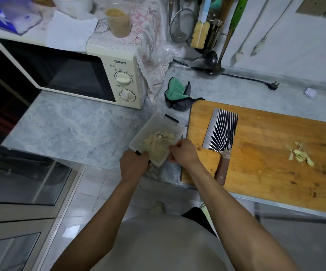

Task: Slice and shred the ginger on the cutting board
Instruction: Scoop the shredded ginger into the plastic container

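Note:
A clear plastic container (148,130) with pale shredded ginger (154,145) inside sits on the counter left of the wooden cutting board (265,163). My left hand (133,165) grips its near left corner by a black clip. My right hand (183,151) grips its near right edge. A cleaver (220,133) with a brown handle lies flat on the board's left part, held by nobody. A small heap of ginger scraps (301,153) lies on the board's right side.
A cream microwave (80,75) stands at the back left on the marble counter (70,130). A green and grey cloth (179,94) lies behind the board. Utensils (207,32) hang at the wall, and a black plug (272,86) lies on the counter.

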Demonstrator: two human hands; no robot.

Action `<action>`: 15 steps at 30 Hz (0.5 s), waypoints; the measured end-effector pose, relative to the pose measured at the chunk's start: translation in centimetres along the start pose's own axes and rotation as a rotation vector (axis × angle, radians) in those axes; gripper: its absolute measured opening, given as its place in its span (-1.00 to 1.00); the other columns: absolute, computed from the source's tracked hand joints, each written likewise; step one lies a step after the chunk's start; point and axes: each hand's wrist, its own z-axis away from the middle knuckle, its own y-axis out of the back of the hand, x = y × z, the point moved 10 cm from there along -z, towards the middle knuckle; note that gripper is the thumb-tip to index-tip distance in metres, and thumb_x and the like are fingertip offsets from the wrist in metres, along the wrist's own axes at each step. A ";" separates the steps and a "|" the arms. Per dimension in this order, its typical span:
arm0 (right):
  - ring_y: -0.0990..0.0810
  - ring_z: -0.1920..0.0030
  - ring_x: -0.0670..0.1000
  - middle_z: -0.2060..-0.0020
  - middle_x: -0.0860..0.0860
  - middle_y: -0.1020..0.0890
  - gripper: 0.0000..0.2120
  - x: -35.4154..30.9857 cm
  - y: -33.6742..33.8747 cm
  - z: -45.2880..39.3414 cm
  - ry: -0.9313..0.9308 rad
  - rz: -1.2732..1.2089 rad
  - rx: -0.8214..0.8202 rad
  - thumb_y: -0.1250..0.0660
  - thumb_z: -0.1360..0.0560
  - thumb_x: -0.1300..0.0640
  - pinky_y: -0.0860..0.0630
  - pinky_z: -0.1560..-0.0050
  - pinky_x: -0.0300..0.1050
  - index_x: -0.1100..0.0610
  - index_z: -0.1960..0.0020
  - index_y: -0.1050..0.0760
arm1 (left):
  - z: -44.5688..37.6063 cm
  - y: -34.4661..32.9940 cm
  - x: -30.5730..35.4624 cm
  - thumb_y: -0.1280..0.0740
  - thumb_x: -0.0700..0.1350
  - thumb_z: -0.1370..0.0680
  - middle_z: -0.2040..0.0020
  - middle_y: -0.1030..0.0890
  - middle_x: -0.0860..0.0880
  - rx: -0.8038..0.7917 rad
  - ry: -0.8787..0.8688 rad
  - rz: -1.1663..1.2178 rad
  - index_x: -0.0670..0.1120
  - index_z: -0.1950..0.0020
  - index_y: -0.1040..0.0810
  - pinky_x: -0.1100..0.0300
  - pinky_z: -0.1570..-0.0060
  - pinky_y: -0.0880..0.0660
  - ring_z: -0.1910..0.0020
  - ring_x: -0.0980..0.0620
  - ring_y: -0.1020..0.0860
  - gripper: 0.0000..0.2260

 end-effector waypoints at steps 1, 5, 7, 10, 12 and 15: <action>-0.61 0.50 -0.11 0.37 0.09 -0.64 -0.79 -0.2 0.0 0.1 0.013 0.028 -0.003 -0.26 -0.56 0.32 -0.54 0.45 -0.25 0.22 0.24 -0.54 | 0.2 0.0 0.6 -0.33 -0.22 -0.51 0.39 -0.61 -0.10 0.020 -0.060 -0.049 -0.22 0.37 -0.52 0.15 0.39 -0.51 0.41 -0.04 -0.57 -0.75; -0.54 0.57 -0.19 0.39 0.06 -0.62 -0.82 -0.9 0.2 0.2 0.076 0.141 -0.008 -0.24 -0.55 0.30 -0.46 0.51 -0.33 0.29 0.18 -0.57 | 0.9 -0.5 1.7 -0.25 -0.22 -0.57 0.43 -0.44 -0.05 0.126 -0.195 -0.250 -0.11 0.44 -0.29 0.20 0.45 -0.28 0.43 0.02 -0.43 -0.62; -0.54 0.56 -0.18 0.40 0.07 -0.61 -0.79 -1.1 0.2 0.1 0.118 0.208 -0.005 -0.24 -0.57 0.26 -0.52 0.47 -0.29 0.29 0.20 -0.55 | 1.7 -1.1 2.5 -0.21 -0.25 -0.61 0.34 -0.51 -0.14 0.129 -0.250 -0.305 -0.08 0.42 -0.26 0.13 0.37 -0.39 0.31 -0.10 -0.52 -0.61; -0.61 0.40 -0.01 0.36 0.10 -0.62 -0.71 -1.2 -0.5 0.4 0.163 0.304 -0.082 -0.22 -0.61 0.16 -0.64 0.23 -0.06 0.27 0.23 -0.51 | 2.1 -1.3 3.0 -0.18 -0.27 -0.62 0.20 -0.58 -0.25 0.133 -0.280 -0.357 -0.06 0.39 -0.24 0.04 0.23 -0.43 0.16 -0.21 -0.58 -0.61; -0.59 0.37 0.01 0.37 0.10 -0.60 -0.65 -1.1 -0.3 0.6 0.163 0.371 -0.135 -0.23 -0.62 0.11 -0.56 0.27 -0.12 0.19 0.32 -0.45 | 1.3 -0.7 2.7 -0.18 -0.22 -0.62 0.15 -0.61 -0.26 0.140 -0.213 -0.346 -0.12 0.35 -0.30 0.13 0.27 -0.38 0.15 -0.21 -0.59 -0.68; -0.50 0.31 0.00 0.31 0.05 -0.54 -0.76 -2.5 3.6 0.0 0.210 0.305 0.036 -0.28 -0.62 0.09 -0.37 0.34 -0.14 0.21 0.16 -0.43 | 0.1 0.7 2.9 -0.19 -0.18 -0.59 0.15 -0.60 -0.21 0.143 -0.169 -0.380 -0.19 0.18 -0.39 0.14 0.28 -0.39 0.23 -0.13 -0.54 -0.84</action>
